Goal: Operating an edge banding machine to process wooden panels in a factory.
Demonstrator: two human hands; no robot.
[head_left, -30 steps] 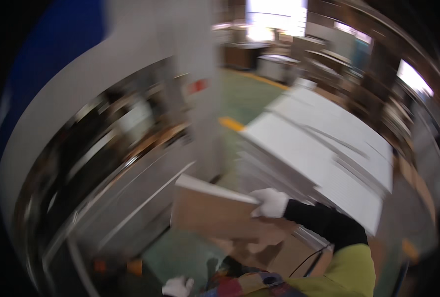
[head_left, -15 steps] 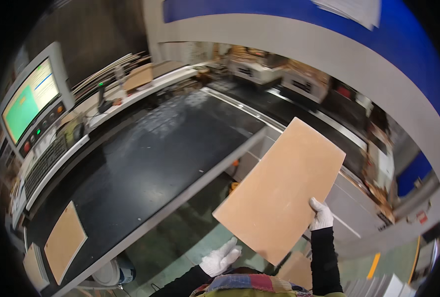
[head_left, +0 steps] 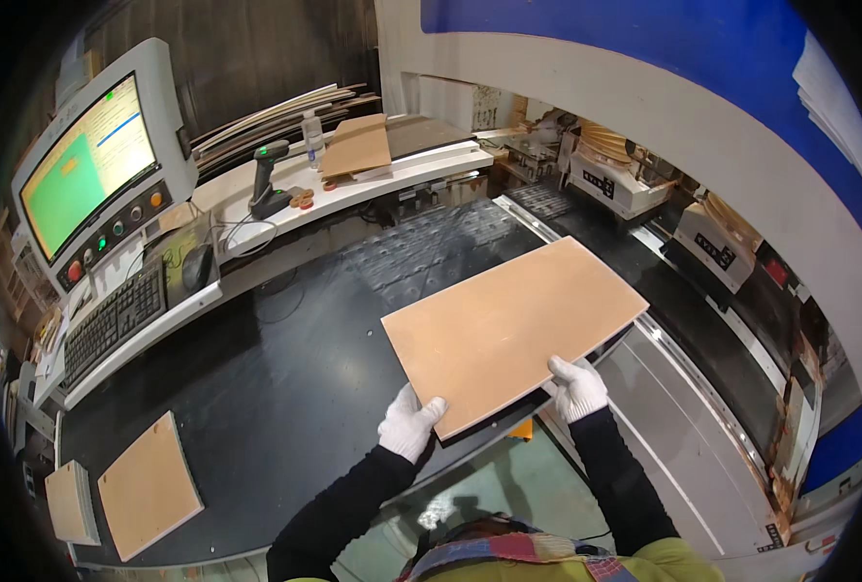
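Observation:
A flat tan rectangular board [head_left: 513, 325] is gripped in both my white-gloved hands over the front right part of the black machine table [head_left: 285, 378]. My left hand [head_left: 411, 423] closes on the near left corner, thumb on top. Along the near edge, further right, my right hand [head_left: 576, 388] holds it, again with the thumb above. The fingers of both hands under the board are hidden. At the table's left end lie another tan board [head_left: 149, 485] and a small stack of narrower boards [head_left: 72, 502].
A monitor with buttons [head_left: 96, 165], a keyboard [head_left: 115, 315] and a mouse [head_left: 198, 266] stand at the left. On the back shelf are a barcode scanner [head_left: 269, 179], a clear bottle [head_left: 312, 141] and a loose board [head_left: 358, 147]. Machine heads [head_left: 615, 179] sit under the grey-blue housing at the right.
My left hand has taken hold of the board, having been apart from it. The board has turned from a steep slant to lie flatter above the table. My view has shifted.

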